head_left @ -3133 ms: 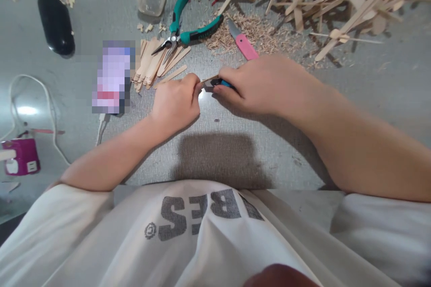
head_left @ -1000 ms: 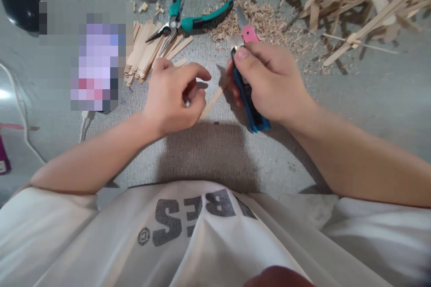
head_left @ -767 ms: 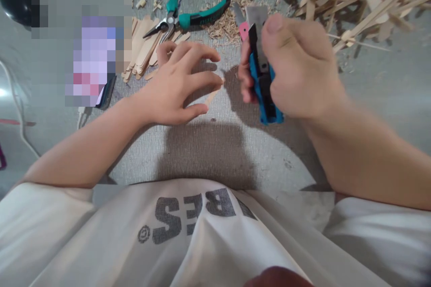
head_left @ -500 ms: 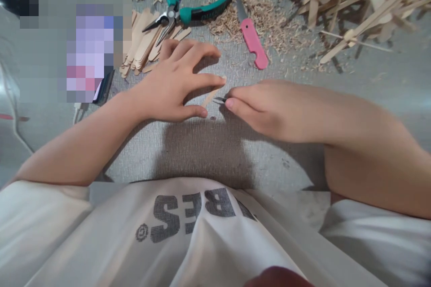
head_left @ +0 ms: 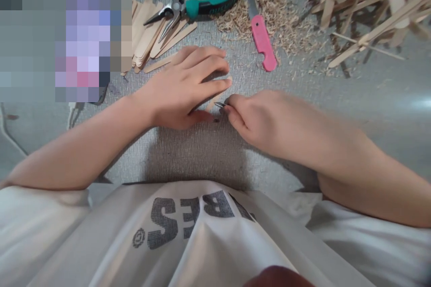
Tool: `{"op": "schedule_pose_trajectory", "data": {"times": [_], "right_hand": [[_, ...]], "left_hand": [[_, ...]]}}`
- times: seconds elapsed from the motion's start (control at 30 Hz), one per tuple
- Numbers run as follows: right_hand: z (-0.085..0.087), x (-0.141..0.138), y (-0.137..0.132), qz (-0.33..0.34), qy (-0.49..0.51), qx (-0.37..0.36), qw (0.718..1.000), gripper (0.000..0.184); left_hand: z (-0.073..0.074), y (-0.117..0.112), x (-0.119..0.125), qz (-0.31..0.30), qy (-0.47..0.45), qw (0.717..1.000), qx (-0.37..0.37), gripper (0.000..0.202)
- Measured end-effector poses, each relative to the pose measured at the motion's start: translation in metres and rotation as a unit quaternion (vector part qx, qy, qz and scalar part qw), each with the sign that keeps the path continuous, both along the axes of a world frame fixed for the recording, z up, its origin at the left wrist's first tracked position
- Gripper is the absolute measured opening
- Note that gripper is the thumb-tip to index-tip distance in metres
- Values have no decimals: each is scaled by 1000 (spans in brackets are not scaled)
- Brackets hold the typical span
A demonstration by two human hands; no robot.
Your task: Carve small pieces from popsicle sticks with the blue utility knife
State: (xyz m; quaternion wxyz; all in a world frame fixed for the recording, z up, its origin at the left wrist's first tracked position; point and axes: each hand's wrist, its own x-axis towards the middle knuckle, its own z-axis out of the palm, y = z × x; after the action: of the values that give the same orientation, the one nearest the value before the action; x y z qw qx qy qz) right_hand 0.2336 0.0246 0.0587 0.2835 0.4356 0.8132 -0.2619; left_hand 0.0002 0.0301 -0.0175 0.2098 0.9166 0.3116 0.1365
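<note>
- Nearest, a white shirt with dark lettering fills the edge of the view.
- The two hands are apart, close to each other on the grey table.
- The right hand is closed around a bladed tool; only its metal tip shows, and the rest is hidden in the grip.
- The left hand is spread low over the table, thumb and index finger parted.
- Between them lies a thin wooden strip, slanted and partly covered, just beside the metal tip; how firmly the left hand presses it I cannot tell.
- At left, a white cable runs to a pixelated phone.
- Farther, right of centre, an unfolded pink knife points away.
- Left of it, green-handled pliers stand open, tips over stacked flat sticks.
- Wood shavings surround the pink knife's far end.
- Far right, loose wooden pieces lie in a tangled heap.
</note>
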Motion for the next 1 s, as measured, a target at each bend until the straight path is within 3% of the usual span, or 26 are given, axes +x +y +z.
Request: {"op": "schedule_pose_trajectory", "data": {"times": [0.17, 0.4, 0.73, 1.0], "right_hand": [[3, -6, -4, 22, -43, 9, 999, 43], [2, -7, -5, -2, -37, 8, 999, 47], [1, -11, -12, 28, -63, 40, 997, 48], [0, -13, -15, 16, -71, 54, 996, 52]], "left_hand": [[-3, 0, 1, -6, -13, 1000, 1, 55], [-3, -1, -1, -11, -22, 1000, 6, 54], [-5, -1, 1, -7, -25, 1000, 6, 51], [-3, 2, 3, -7, -23, 1000, -1, 48]]}}
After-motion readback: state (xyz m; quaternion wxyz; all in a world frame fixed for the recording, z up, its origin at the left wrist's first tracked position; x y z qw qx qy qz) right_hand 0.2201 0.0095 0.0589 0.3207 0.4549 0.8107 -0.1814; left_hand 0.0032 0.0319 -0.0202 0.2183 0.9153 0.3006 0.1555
